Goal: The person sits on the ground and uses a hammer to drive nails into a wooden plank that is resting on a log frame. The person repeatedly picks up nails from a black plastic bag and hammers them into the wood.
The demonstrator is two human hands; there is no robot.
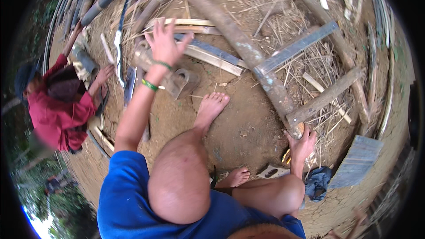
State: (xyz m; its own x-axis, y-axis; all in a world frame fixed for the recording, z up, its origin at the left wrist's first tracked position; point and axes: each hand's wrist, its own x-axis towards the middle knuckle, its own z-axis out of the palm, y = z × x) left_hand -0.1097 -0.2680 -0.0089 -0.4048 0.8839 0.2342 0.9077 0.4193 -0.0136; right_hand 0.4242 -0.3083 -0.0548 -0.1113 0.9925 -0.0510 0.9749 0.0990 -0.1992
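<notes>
Right grip [303,145] looks clamped on the near end of the wooden frame [239,42], right of the left foot [211,108]. Left grip [164,48]'s splayed, holding nothing, beyond that foot. Tbh, if the one-handed hold slips, the frame could swing into it.

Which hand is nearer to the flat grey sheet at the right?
Right. The right hand, at the near end of the wooden frame, is left of the grey sheet; the left hand, open, is much farther up and left.
</notes>
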